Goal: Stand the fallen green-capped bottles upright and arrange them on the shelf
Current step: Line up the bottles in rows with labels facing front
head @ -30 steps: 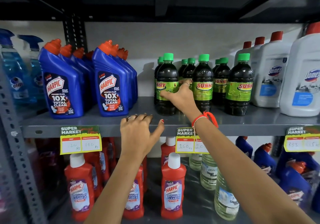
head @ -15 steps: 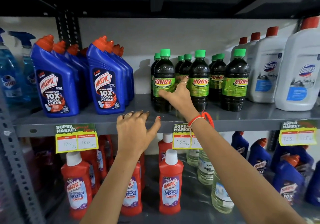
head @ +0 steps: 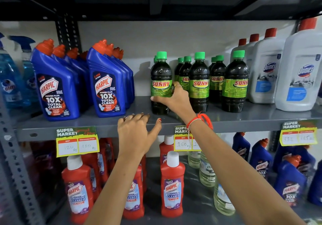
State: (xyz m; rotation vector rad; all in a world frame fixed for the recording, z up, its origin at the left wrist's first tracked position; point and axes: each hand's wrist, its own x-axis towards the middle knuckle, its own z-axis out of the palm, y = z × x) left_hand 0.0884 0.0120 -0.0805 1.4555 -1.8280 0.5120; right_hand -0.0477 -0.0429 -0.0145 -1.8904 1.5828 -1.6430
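Several dark green-capped Sunny bottles stand upright on the grey shelf (head: 244, 118), in three rows running front to back. My right hand (head: 171, 99) grips the lower half of the front-left bottle (head: 161, 78), fingers curled round its green label. The front-middle bottle (head: 199, 82) and the front-right bottle (head: 235, 82) stand free beside it. My left hand (head: 137, 130) rests on the shelf's front edge, fingers laid over the lip, holding nothing. No fallen bottle is in view.
Blue Harpic bottles (head: 106, 85) stand left of the green-capped group, white Domex bottles (head: 266, 75) to its right. Price tags (head: 77, 142) hang on the shelf lip. Red Harpic cleaners (head: 171, 184) and clear bottles (head: 207, 170) fill the shelf below.
My right hand has slid from between the front bottles to the left and now wraps the front-left bottle. My left hand stays on the shelf edge.
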